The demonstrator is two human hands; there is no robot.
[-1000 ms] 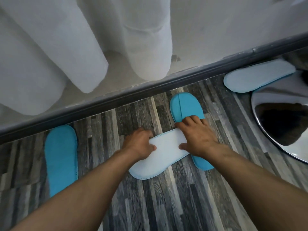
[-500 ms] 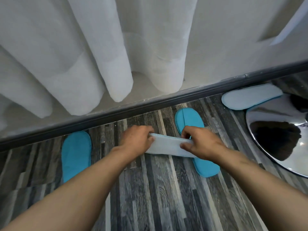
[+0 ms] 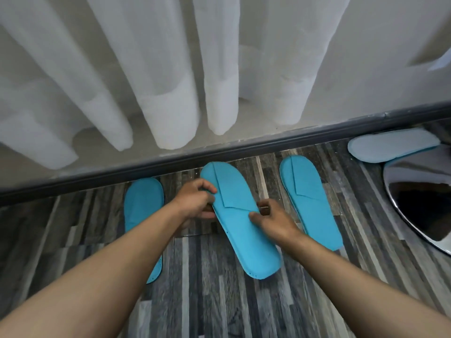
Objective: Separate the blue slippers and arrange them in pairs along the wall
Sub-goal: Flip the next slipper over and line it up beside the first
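Observation:
Three flat blue slippers lie toe-first toward the dark baseboard [image 3: 244, 148]. The middle slipper [image 3: 240, 223] is blue side up, and both hands hold it. My left hand [image 3: 195, 201] grips its left edge near the toe. My right hand [image 3: 272, 219] pinches its right edge at the strap. The right slipper [image 3: 310, 203] lies alone on the floor beside it. The left slipper [image 3: 142, 206] is partly hidden by my left forearm. A fourth slipper [image 3: 393, 147] rests pale sole up at the far right by the baseboard.
White curtains [image 3: 170, 69] hang down over the wall above the baseboard. A shiny chrome round base [image 3: 422, 198] stands at the right, next to the upturned slipper. The floor [image 3: 219, 301] is grey wood-look plank.
The slipper in my hands has been turned from pale sole up to blue side up and laid toe toward the wall, left of the right slipper. The camera view has tilted up and right.

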